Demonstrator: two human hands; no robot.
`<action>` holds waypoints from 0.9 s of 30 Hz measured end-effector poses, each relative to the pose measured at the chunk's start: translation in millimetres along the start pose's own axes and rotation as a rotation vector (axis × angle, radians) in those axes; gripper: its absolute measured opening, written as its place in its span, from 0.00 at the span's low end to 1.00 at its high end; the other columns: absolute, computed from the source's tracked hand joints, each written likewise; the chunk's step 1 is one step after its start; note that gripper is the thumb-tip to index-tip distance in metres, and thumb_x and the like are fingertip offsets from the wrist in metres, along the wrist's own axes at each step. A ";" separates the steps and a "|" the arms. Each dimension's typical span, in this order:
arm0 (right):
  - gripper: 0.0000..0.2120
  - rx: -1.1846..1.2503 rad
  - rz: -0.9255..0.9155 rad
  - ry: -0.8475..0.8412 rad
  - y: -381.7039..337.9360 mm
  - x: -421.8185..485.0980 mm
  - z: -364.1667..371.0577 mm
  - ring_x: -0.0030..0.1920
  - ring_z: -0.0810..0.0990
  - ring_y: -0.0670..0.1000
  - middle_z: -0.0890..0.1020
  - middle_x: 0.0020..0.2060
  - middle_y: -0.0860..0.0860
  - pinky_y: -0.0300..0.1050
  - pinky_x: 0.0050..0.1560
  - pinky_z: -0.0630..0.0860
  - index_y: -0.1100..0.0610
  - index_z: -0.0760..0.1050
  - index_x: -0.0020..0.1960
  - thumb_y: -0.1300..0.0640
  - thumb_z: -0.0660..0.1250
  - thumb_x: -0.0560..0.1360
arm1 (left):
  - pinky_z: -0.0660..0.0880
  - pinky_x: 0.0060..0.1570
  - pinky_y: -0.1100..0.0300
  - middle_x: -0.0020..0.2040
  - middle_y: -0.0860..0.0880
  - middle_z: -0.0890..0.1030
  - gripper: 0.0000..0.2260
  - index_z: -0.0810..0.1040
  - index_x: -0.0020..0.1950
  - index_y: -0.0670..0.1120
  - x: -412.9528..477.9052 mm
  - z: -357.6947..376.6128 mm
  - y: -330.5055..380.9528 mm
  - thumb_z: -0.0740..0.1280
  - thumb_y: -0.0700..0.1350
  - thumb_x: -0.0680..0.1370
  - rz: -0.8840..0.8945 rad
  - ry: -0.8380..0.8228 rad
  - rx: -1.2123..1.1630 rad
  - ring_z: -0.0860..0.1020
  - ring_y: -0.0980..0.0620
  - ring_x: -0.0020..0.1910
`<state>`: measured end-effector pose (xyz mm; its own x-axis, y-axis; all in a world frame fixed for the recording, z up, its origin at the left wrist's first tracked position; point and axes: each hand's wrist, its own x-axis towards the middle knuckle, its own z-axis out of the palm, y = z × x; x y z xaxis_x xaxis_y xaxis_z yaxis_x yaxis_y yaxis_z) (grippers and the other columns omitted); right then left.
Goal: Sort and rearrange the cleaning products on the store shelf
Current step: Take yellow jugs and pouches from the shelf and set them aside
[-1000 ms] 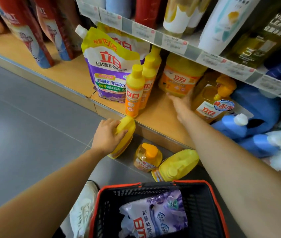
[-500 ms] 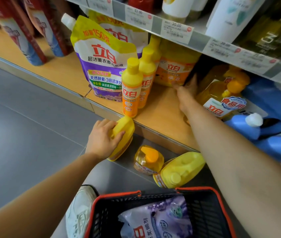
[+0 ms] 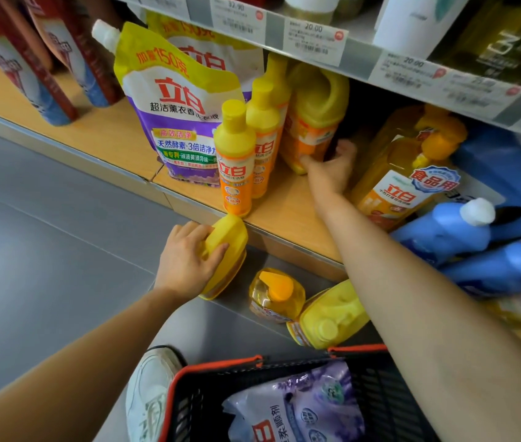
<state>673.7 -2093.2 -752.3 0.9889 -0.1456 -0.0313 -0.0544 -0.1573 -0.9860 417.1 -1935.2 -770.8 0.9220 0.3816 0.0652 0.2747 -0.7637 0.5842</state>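
Three yellow jugs (image 3: 316, 116), perhaps three slim bottles (image 3: 235, 154)

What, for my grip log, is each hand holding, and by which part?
The left hand grips a yellow bottle round its upper part. The right hand grips the yellow jug on the shelf by its lower corner.

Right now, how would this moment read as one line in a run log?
left hand: grips yellow bottle, below shelf | right hand: grips yellow jug on shelf | basket: purple pouch inside
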 end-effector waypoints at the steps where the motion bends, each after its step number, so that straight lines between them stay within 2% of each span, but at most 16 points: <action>1: 0.46 0.010 -0.026 -0.051 -6.8 0.4 1.6 0.71 0.71 0.56 0.70 0.72 0.58 0.44 0.67 0.70 0.57 0.61 0.76 0.63 0.81 0.64 | 0.67 0.49 0.56 0.54 0.48 0.79 0.18 0.79 0.61 0.47 0.1 0.1 0.2 0.66 0.58 0.80 -0.003 0.000 0.002 0.71 0.50 0.52; 3: 0.50 -0.015 -0.077 -0.123 -21.9 4.1 3.4 0.72 0.69 0.54 0.69 0.74 0.56 0.45 0.68 0.66 0.56 0.58 0.78 0.63 0.81 0.63 | 0.67 0.49 0.56 0.53 0.48 0.79 0.18 0.79 0.61 0.47 0.2 0.5 -0.2 0.66 0.58 0.80 -0.003 0.002 0.005 0.71 0.50 0.52; 6: 0.36 -0.058 -0.129 -0.150 -33.5 3.8 3.0 0.58 0.79 0.50 0.80 0.59 0.55 0.41 0.58 0.73 0.60 0.72 0.68 0.66 0.80 0.62 | 0.68 0.48 0.56 0.52 0.48 0.79 0.20 0.80 0.61 0.46 -0.1 0.6 -1.0 0.63 0.61 0.80 -0.003 0.004 0.006 0.71 0.49 0.51; 8: 0.31 -0.049 -0.151 -0.117 -34.6 -3.9 -0.7 0.52 0.80 0.48 0.82 0.54 0.53 0.33 0.52 0.75 0.63 0.75 0.63 0.65 0.81 0.62 | 0.68 0.47 0.56 0.52 0.48 0.79 0.22 0.80 0.60 0.46 0.1 0.6 -0.8 0.62 0.61 0.78 -0.001 0.004 0.003 0.71 0.49 0.50; 11: 0.34 -0.049 -0.167 -0.049 -32.8 -27.1 -7.9 0.52 0.81 0.47 0.82 0.55 0.53 0.20 0.46 0.70 0.62 0.75 0.65 0.60 0.83 0.62 | 0.67 0.47 0.56 0.52 0.48 0.79 0.20 0.80 0.60 0.47 0.8 2.3 -2.3 0.64 0.60 0.79 -0.003 0.009 -0.001 0.70 0.50 0.50; 15: 0.37 -0.097 -0.172 0.052 -28.0 -68.5 -26.3 0.54 0.79 0.44 0.82 0.58 0.53 0.16 0.46 0.66 0.59 0.73 0.68 0.56 0.83 0.63 | 0.67 0.47 0.56 0.53 0.48 0.79 0.18 0.79 0.60 0.47 0.4 3.5 -2.9 0.65 0.59 0.80 -0.005 0.017 0.005 0.69 0.51 0.50; 17: 0.36 -0.110 -0.182 0.055 -26.9 -88.4 -39.9 0.52 0.77 0.41 0.82 0.57 0.52 0.17 0.47 0.66 0.59 0.73 0.67 0.57 0.83 0.63 | 0.67 0.47 0.56 0.53 0.48 0.79 0.18 0.79 0.61 0.47 0.5 3.2 -2.5 0.65 0.58 0.80 -0.007 0.015 0.010 0.69 0.51 0.50; 19: 0.37 -0.135 -0.173 0.014 -27.8 -105.3 -56.0 0.56 0.78 0.44 0.80 0.58 0.51 0.20 0.50 0.70 0.60 0.72 0.67 0.56 0.83 0.63 | 0.67 0.47 0.56 0.54 0.47 0.79 0.18 0.79 0.62 0.47 0.9 2.7 -1.1 0.65 0.59 0.80 -0.018 0.011 0.012 0.69 0.52 0.51; 22: 0.42 -0.221 -0.194 -0.038 -38.7 -126.5 -80.5 0.67 0.74 0.49 0.75 0.67 0.51 0.40 0.64 0.74 0.56 0.67 0.73 0.50 0.82 0.65 | 0.67 0.48 0.57 0.55 0.48 0.79 0.19 0.79 0.63 0.47 0.5 2.5 0.5 0.64 0.59 0.80 -0.031 0.000 0.022 0.69 0.52 0.51; 23: 0.42 -0.222 -0.235 -0.041 -45.7 -130.5 -87.2 0.69 0.72 0.50 0.72 0.68 0.51 0.43 0.65 0.73 0.54 0.66 0.74 0.48 0.81 0.66 | 0.67 0.48 0.57 0.56 0.48 0.79 0.19 0.78 0.64 0.47 0.3 2.5 1.1 0.64 0.59 0.81 -0.034 -0.002 0.024 0.68 0.52 0.51; 25: 0.38 -0.206 -0.345 -0.048 -63.2 -132.1 -96.0 0.66 0.73 0.51 0.72 0.66 0.50 0.41 0.62 0.75 0.52 0.68 0.72 0.46 0.78 0.67 | 0.67 0.48 0.58 0.56 0.48 0.79 0.19 0.78 0.65 0.47 0.0 2.4 2.2 0.64 0.59 0.81 -0.037 -0.004 0.027 0.68 0.52 0.51; 27: 0.32 -0.255 -0.378 -0.079 -82.6 -125.6 -99.1 0.61 0.77 0.52 0.78 0.60 0.50 0.45 0.59 0.78 0.53 0.73 0.68 0.47 0.77 0.67 | 0.67 0.48 0.58 0.56 0.48 0.79 0.20 0.78 0.65 0.48 -0.6 2.4 3.1 0.64 0.59 0.81 -0.042 -0.004 0.032 0.68 0.53 0.51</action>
<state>540.3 -2158.6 -650.7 0.9528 0.0414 0.3008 0.2896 -0.4218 -0.8592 418.0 -1939.1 -770.9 0.9105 0.4118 0.0375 0.3222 -0.7633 0.5599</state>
